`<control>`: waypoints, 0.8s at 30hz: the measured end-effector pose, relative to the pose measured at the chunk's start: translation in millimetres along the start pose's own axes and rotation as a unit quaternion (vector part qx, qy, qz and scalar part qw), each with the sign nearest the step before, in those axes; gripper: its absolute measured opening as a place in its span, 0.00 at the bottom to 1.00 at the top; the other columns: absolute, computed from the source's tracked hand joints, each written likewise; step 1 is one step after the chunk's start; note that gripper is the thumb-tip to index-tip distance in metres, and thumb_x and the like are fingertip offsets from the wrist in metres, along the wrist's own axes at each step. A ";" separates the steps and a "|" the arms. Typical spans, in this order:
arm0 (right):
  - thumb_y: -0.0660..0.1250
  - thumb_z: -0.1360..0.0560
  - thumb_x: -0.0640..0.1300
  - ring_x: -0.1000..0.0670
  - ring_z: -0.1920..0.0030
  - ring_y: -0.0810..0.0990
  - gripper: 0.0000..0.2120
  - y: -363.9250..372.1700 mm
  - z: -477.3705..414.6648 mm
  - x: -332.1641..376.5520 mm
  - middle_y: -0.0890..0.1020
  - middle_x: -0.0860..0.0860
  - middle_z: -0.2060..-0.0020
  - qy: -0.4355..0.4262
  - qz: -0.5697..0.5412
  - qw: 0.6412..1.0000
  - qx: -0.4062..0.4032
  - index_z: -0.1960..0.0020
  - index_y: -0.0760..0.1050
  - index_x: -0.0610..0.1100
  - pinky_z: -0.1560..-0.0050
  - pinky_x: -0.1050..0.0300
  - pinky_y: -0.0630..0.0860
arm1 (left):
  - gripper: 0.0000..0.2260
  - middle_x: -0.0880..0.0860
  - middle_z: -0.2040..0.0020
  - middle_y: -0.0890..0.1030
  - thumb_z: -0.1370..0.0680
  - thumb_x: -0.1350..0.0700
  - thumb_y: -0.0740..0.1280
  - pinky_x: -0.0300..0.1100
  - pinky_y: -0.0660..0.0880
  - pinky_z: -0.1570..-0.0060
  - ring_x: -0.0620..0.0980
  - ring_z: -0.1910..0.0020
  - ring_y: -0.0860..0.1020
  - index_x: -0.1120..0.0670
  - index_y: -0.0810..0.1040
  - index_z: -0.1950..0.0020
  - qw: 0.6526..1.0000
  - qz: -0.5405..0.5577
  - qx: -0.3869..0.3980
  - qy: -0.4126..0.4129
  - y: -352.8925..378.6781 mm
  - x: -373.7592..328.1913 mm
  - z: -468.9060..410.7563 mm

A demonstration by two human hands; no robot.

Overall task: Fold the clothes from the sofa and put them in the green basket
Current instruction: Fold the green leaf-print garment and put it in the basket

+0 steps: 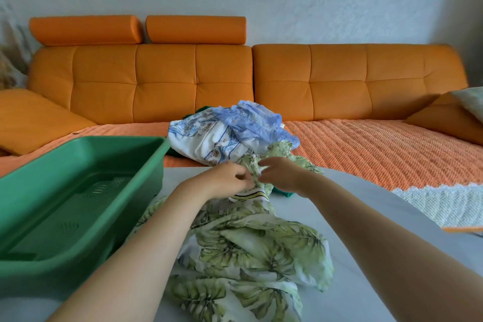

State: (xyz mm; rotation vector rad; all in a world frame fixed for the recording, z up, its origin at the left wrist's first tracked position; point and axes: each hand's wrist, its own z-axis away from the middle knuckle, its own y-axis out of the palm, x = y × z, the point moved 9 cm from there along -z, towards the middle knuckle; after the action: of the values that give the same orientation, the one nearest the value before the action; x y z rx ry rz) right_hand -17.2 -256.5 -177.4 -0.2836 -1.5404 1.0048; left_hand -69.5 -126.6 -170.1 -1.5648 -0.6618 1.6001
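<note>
2 grips (L (230, 178), R (281, 174)) on leaf-print garment (261, 238)

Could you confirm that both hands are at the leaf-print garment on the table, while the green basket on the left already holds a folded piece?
Not quite: the green basket holds nothing yet; the head view shows its bare floor. Otherwise yes: the left hand and right hand are at the leaf-print garment on the table.
</note>
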 end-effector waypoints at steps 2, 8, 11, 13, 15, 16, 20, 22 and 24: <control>0.68 0.22 0.44 0.46 0.44 0.79 0.24 6.0 13.4 -1.3 0.76 0.45 0.32 0.015 0.017 0.999 0.029 0.26 0.70 0.48 0.48 0.52 0.79 | 0.23 0.41 0.47 0.80 0.33 0.25 0.65 0.47 0.74 0.42 0.44 0.45 0.77 0.40 0.83 0.53 0.998 0.018 0.058 0.002 11.2 -7.5 14.4; 0.63 0.19 0.50 0.46 0.39 0.79 0.21 28.3 71.0 -5.3 0.73 0.49 0.32 0.059 0.072 0.983 0.161 0.27 0.69 0.48 0.45 0.46 0.81 | 0.08 0.39 0.54 0.79 0.28 0.42 0.75 0.43 0.75 0.54 0.49 0.51 0.78 0.40 0.81 0.52 0.982 -0.141 0.126 0.005 37.3 -6.3 56.7; 0.64 0.23 0.63 0.47 0.50 0.80 0.24 30.7 99.2 -1.6 0.80 0.51 0.48 0.073 0.129 0.971 0.190 0.37 0.77 0.47 0.58 0.55 0.75 | 0.12 0.48 0.52 0.80 0.21 0.61 0.63 0.41 0.69 0.62 0.52 0.57 0.76 0.46 0.82 0.52 0.990 -0.143 -0.004 -0.001 5.3 -3.4 73.5; 0.65 0.24 0.60 0.47 0.59 0.81 0.21 30.7 109.3 2.9 0.83 0.47 0.56 0.049 0.194 0.962 0.183 0.43 0.79 0.45 0.62 0.57 0.73 | 0.18 0.49 0.49 0.77 0.22 0.65 0.58 0.40 0.67 0.66 0.48 0.61 0.74 0.47 0.82 0.43 0.984 -0.136 -0.116 -0.010 -29.2 -3.6 92.8; 0.64 0.23 0.52 0.49 0.66 0.77 0.14 30.3 114.5 13.0 0.82 0.46 0.61 0.019 0.215 0.965 0.152 0.50 0.79 0.41 0.64 0.60 0.72 | 0.19 0.50 0.50 0.76 0.23 0.66 0.58 0.41 0.67 0.68 0.48 0.62 0.74 0.48 0.82 0.42 0.974 -0.137 -0.173 -0.051 -52.5 3.9 112.5; 0.65 0.24 0.50 0.49 0.66 0.76 0.14 29.7 115.7 20.0 0.81 0.46 0.63 0.006 0.193 0.973 0.128 0.52 0.80 0.39 0.65 0.60 0.72 | 0.18 0.52 0.50 0.76 0.24 0.67 0.57 0.42 0.69 0.66 0.51 0.60 0.75 0.51 0.82 0.45 0.967 -0.167 -0.169 -0.088 -57.9 10.0 120.3; 0.67 0.22 0.47 0.47 0.58 0.81 0.11 28.8 119.2 55.5 0.83 0.45 0.55 -0.019 -0.054 0.997 0.055 0.45 0.80 0.40 0.57 0.55 0.78 | 0.27 0.52 0.31 0.67 0.27 0.62 0.62 0.48 0.72 0.41 0.55 0.32 0.68 0.46 0.71 0.29 0.974 -0.197 -0.071 -0.090 -48.5 10.6 140.4; 0.66 0.20 0.44 0.40 0.48 0.84 0.11 31.9 120.6 78.8 0.84 0.40 0.49 -0.051 -0.220 0.973 0.047 0.43 0.79 0.38 0.45 0.46 0.81 | 0.37 0.41 0.25 0.58 0.29 0.51 0.68 0.48 0.66 0.36 0.47 0.26 0.59 0.33 0.58 0.25 0.998 -0.052 -0.045 0.006 -36.4 -20.0 149.1; 0.64 0.19 0.40 0.37 0.45 0.83 0.11 34.0 122.3 99.9 0.84 0.38 0.46 -0.085 -0.379 0.919 0.064 0.41 0.78 0.36 0.40 0.43 0.79 | 0.39 0.39 0.29 0.65 0.32 0.42 0.72 0.45 0.70 0.44 0.43 0.34 0.68 0.26 0.54 0.27 0.995 0.016 -0.081 0.058 -34.2 -39.4 152.2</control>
State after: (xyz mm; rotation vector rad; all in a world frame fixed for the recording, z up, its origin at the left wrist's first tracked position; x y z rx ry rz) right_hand -164.8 -220.8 -122.4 0.4839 -1.5349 0.5077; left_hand -215.8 -116.1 -103.9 -1.7815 -0.7213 1.4963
